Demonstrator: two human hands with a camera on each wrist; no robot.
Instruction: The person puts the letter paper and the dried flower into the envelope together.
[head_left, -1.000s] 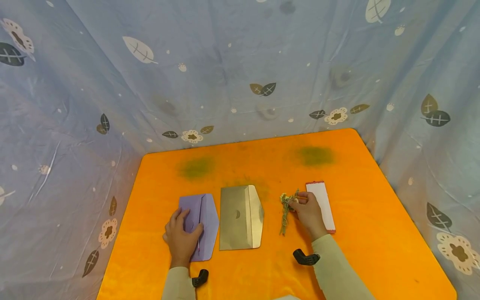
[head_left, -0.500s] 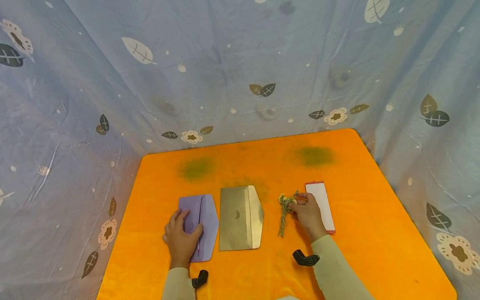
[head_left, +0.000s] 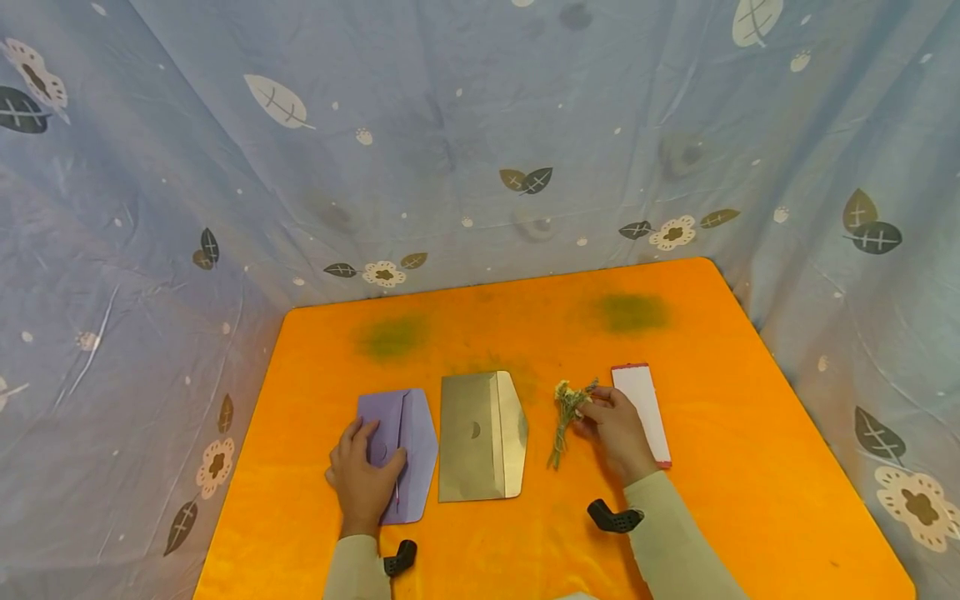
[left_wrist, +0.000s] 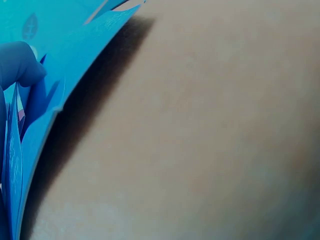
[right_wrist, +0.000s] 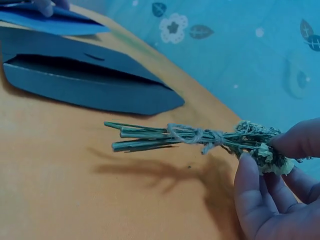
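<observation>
My left hand (head_left: 363,477) holds a purple envelope (head_left: 420,479) with its flap unfolded to the right. In the left wrist view the thumb (left_wrist: 22,62) reaches into the envelope's mouth, where a pale edge shows inside. My right hand (head_left: 617,429) pinches a small bunch of dried flowers (head_left: 566,408) by its flower heads. Twine (right_wrist: 195,135) ties the stems, which point left and toward me; their shadow shows the bunch is above the table. Between the hands lies a gold envelope (head_left: 471,442), flap unfolded to the right and mouth gaping in the right wrist view.
A white strip with red ends (head_left: 648,408) lies just right of my right hand, partly behind it. The orange table (head_left: 510,325) meets a patterned curtain (head_left: 450,167) at the back and sides. Part of a pale thing (head_left: 577,596) shows at the bottom edge.
The dried flower bunch has turned in my right fingers, its stem ends swinging left. My left hand and both envelopes have stayed in place.
</observation>
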